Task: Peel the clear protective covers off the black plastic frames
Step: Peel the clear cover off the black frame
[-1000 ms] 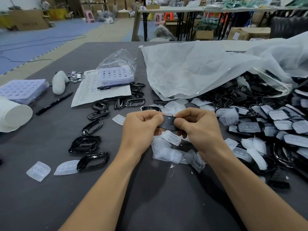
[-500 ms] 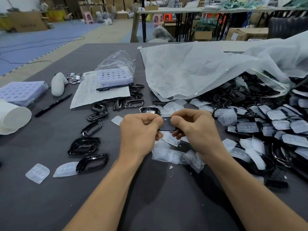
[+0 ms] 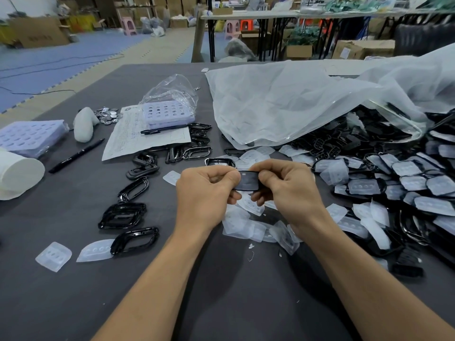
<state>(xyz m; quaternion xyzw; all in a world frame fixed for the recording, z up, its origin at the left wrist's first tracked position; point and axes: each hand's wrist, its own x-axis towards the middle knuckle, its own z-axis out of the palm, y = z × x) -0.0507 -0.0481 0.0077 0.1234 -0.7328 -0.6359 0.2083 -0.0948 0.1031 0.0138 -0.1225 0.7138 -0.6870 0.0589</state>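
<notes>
**Warehouse counter, mid-peel on one frame**

Dark grey counter (image 3: pixel 61 303) in a warehouse space, cardboard boxes and folding tables across the top of the frame.

- Left hand (image 3: pixel 205 193) and right hand (image 3: pixel 289 190) meet at frame centre, both pinched shut on one black frame (image 3: pixel 248 180), one at each end. It's held up off the counter, flat face toward the camera, probably so the cover edge is visible while thumbs work it.
- Grip at both ends reads as: one hand anchors, the other picks at a corner. Can't tell which is which, or whether the cover has lifted yet. Faint pale sheen on the frame face suggests it's still on.
- Directly under the hands: loose pile of peeled covers (image 3: pixel 248 227). Looks like a straight drop zone, no reach needed.
- Left of centre: bare frames (image 3: pixel 123 215) spread out flat, a few stacked, so this is likely the done side. Two more clear covers (image 3: pixel 53 255) lie at lower left, one touching a bare frame.
- Right side of frame: large heap of covered frames (image 3: pixel 403 183) spilling from a big translucent bag (image 3: pixel 295 107), i.e. the feed side. Work flows right to left.
- Upper left: paper sheet (image 3: pixel 145 136) with a pen and a lilac tray on it, a second pen (image 3: pixel 76 156), a white roll at the left edge. Not in the peel path.

Judgement: plenty left, feed heap far outweighs the done group.
</notes>
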